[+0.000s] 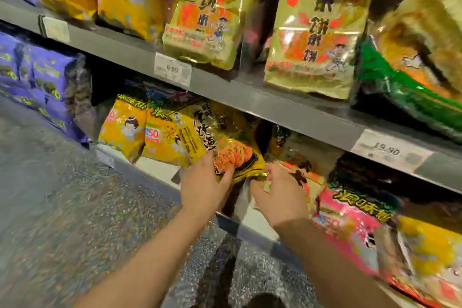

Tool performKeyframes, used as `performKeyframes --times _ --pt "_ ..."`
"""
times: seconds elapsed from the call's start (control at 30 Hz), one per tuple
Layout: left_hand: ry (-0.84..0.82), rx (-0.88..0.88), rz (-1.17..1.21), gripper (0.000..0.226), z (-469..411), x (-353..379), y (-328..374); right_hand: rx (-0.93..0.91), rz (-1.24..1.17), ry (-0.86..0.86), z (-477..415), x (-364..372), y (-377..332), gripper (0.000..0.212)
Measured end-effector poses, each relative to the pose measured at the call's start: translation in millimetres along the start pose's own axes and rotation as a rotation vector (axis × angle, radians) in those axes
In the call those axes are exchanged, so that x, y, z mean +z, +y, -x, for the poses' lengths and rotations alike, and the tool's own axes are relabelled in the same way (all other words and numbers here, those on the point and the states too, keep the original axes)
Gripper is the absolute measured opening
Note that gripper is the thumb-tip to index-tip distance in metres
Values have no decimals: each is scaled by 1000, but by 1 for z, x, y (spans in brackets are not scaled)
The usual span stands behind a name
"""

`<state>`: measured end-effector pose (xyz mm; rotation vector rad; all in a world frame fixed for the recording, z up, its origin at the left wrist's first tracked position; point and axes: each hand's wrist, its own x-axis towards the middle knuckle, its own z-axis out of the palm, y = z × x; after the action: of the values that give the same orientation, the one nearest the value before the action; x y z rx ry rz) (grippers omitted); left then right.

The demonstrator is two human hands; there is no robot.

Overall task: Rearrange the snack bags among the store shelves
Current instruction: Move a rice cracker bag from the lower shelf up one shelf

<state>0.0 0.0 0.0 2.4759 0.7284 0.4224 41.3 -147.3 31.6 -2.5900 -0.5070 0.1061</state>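
Note:
A yellow snack bag (225, 142) with black characters and an orange food picture leans out of the bottom shelf (160, 170). My left hand (203, 185) grips its lower edge, thumb and fingers curled round the bottom. My right hand (277, 195) pinches the bag's lower right corner, fingers curled at the foil seam. Both forearms reach up from the lower frame. To the left stand two more yellow bags (125, 127), behind them is dark.
Gold bags (207, 15) and a green-edged bag (410, 75) fill the upper shelf, with price tags (172, 69) on its grey rail. Purple bags (42, 82) sit far left, pink and yellow bags (355, 220) right of my hands. Speckled floor (62, 207) lies below.

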Motion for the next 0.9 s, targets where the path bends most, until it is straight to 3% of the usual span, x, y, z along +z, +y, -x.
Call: performKeyframes --times 0.17,0.37,0.47,0.6,0.7,0.9 --pt "-216 -342 304 92 -35 57 -45 15 -42 -51 -23 33 15 36" --pt "-28 -614 472 103 -50 90 -59 12 -98 -46 -35 41 18 35" --pt "-34 -619 609 108 -55 95 -65 4 -78 -55 -37 49 18 42" --pt "-173 -626 792 98 -57 100 -63 1 -39 -49 -38 57 19 60" --pt "-96 -576 732 92 -46 99 -60 2 -23 -58 -37 57 19 76" --pt "80 -436 586 92 -4 78 -57 6 -27 -81 -23 51 13 84"
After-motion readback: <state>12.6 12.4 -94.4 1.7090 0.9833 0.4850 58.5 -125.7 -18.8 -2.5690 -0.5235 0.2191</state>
